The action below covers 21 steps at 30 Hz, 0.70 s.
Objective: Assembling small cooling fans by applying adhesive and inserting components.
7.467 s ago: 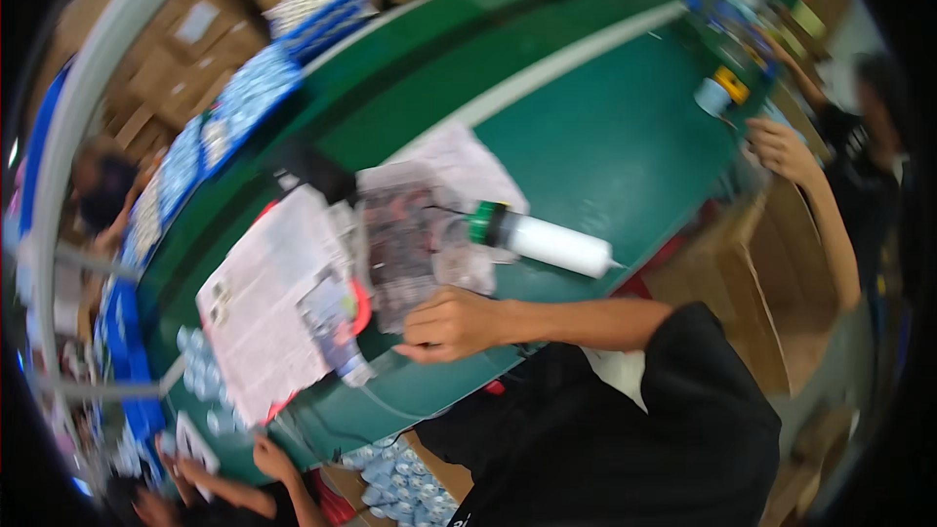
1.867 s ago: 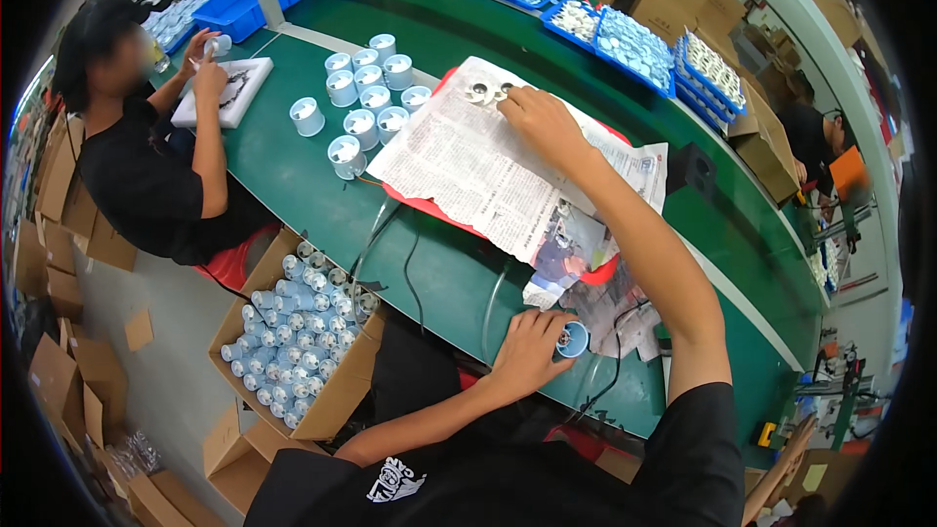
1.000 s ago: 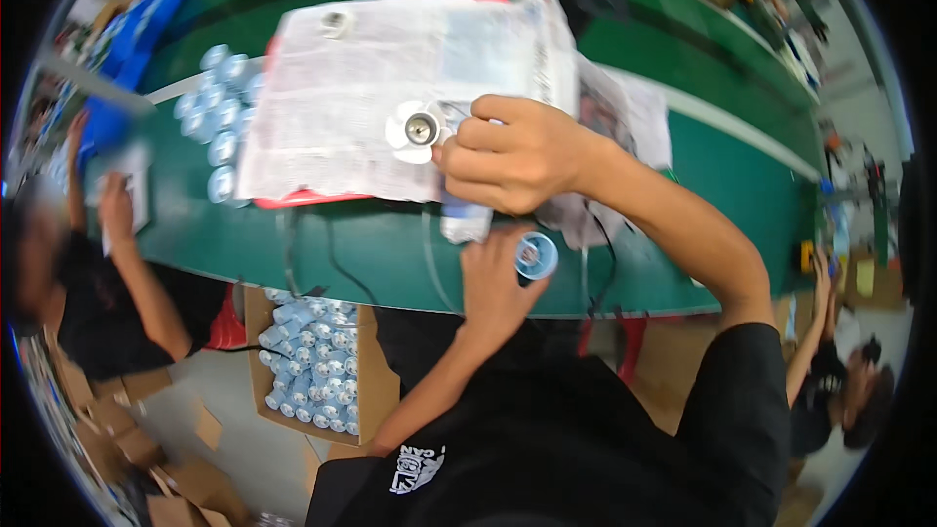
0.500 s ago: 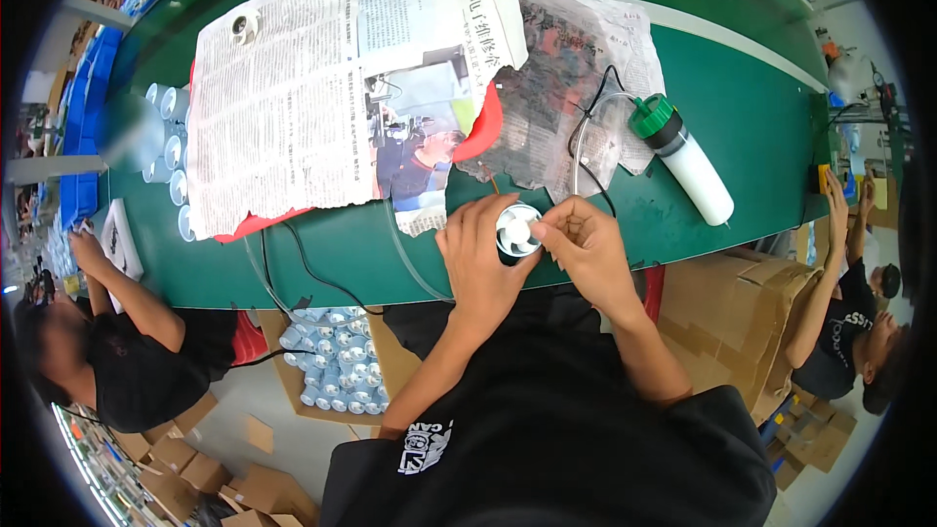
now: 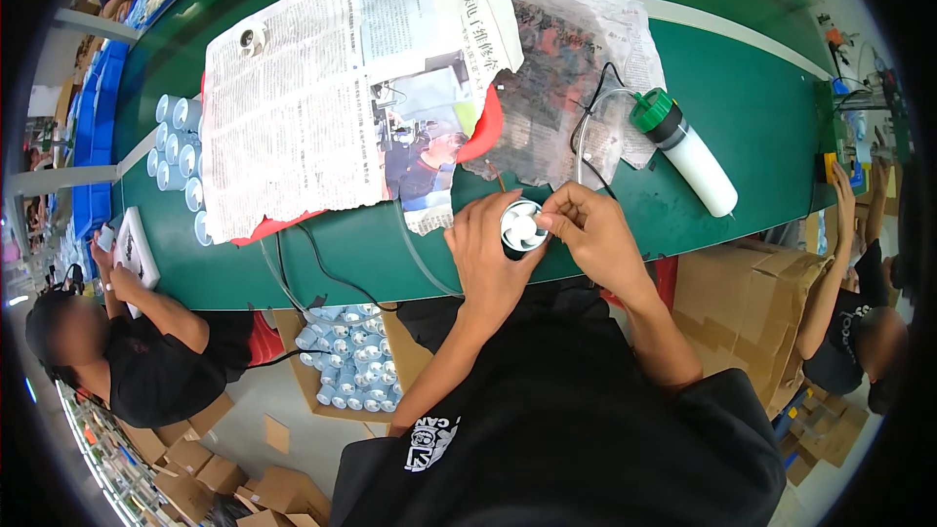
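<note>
My left hand [image 5: 493,249] is wrapped round a small round fan [image 5: 523,224] with a pale cylindrical housing and white blades. The fan's open end faces up over the front edge of the green bench. With thumb and index finger pinched, my right hand [image 5: 590,239] touches the fan at the right side of its rim and blades. Whether some small part sits between those fingertips is hidden. Just beyond the hands lies newspaper [image 5: 293,107] spread over something red. A white-filled dispensing tube [image 5: 705,174] with a green cap lies to the right.
Several pale blue cylinders [image 5: 174,146] stand at the bench's left. A small white part [image 5: 252,42] rests on the newspaper. Below the bench is a carton [image 5: 405,356] of similar cylinders. Hoses and a black cable [image 5: 337,278] hang over the edge. Co-workers sit at both sides.
My right fingers have shifted slightly on the fan, and its blades show at a different angle. The whole view has moved a little. The left co-worker's hands have moved.
</note>
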Each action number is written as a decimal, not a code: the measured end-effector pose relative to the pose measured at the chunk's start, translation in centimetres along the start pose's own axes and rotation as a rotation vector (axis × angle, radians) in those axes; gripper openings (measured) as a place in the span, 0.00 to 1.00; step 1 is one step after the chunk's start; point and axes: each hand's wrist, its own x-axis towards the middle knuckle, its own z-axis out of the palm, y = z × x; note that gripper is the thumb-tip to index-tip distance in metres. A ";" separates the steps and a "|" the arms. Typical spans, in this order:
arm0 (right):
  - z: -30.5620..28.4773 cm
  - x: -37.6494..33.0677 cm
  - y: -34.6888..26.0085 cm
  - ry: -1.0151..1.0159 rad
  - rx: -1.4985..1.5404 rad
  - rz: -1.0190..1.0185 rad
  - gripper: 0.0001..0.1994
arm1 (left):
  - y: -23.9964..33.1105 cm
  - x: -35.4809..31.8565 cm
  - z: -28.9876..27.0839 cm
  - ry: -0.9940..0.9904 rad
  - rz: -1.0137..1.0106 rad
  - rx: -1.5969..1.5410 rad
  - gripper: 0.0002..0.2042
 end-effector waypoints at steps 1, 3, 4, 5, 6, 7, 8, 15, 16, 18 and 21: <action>-0.1 0.1 0.0 0.008 -0.017 -0.011 0.05 | 0.0 0.0 0.1 0.003 0.002 0.006 0.31; 0.0 0.0 -1.1 0.053 -0.101 -0.054 0.06 | -0.1 0.1 -0.1 -0.006 0.003 0.005 0.31; 0.1 -0.2 -1.6 0.092 -0.184 -0.098 0.07 | -0.2 -0.1 -0.1 -0.014 0.000 0.008 0.32; -0.1 -0.2 -1.6 0.075 -0.129 -0.092 0.09 | -0.2 -0.1 0.0 -0.005 -0.005 0.006 0.32; -0.3 -0.4 -1.7 0.070 -0.131 -0.089 0.09 | -0.2 -0.1 -0.1 -0.005 -0.011 0.005 0.32; -0.8 -0.6 -2.0 0.021 -0.142 -0.100 0.09 | -0.1 0.0 -0.2 -0.016 -0.010 -0.001 0.32; -1.0 -0.8 -2.1 -0.028 -0.151 -0.111 0.10 | 0.0 -0.1 -0.3 -0.027 -0.009 -0.006 0.32; 0.8 -0.8 -2.6 0.015 -0.872 -0.544 0.12 | -0.3 -0.1 -0.3 -0.033 0.022 0.003 0.33; 0.9 -0.9 -3.4 0.005 -0.869 -0.540 0.12 | -0.6 -0.1 -0.2 -0.023 0.031 0.021 0.33; 0.8 -1.3 -4.9 0.019 -0.560 -0.694 0.15 | -0.3 0.0 -0.3 -0.026 0.022 0.042 0.34; -0.9 -1.1 -3.6 0.095 -0.434 -0.567 0.16 | 0.0 0.2 -0.2 -0.043 0.013 -0.009 0.34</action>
